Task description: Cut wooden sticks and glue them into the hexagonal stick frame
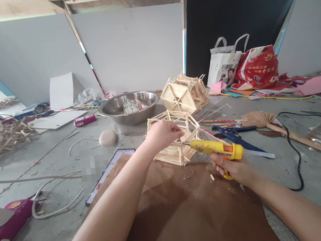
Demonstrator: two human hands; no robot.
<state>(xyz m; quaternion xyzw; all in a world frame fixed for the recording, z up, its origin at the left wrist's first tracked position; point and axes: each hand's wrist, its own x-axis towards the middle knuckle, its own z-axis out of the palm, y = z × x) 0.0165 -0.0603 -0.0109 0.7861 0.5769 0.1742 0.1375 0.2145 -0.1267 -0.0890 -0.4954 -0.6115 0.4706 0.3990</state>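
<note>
Pale panels [128, 43] stand behind a grey surface [56, 148]. The left hand [163, 135] reaches over an open stick frame [178, 153] at the brown sheet's [205, 208] far edge, its grasp unclear, while the right hand [235, 168] grips a yellow glue gun [212, 147], nozzle at the frame; this looks like joint gluing, calling for steady aim and fingers clear of the tip. Beyond sit a metal basin [131, 118] and a second stick structure [185, 94].

Steel bowl [116, 117], white tote bag [218, 67], red bag [259, 67]
</note>
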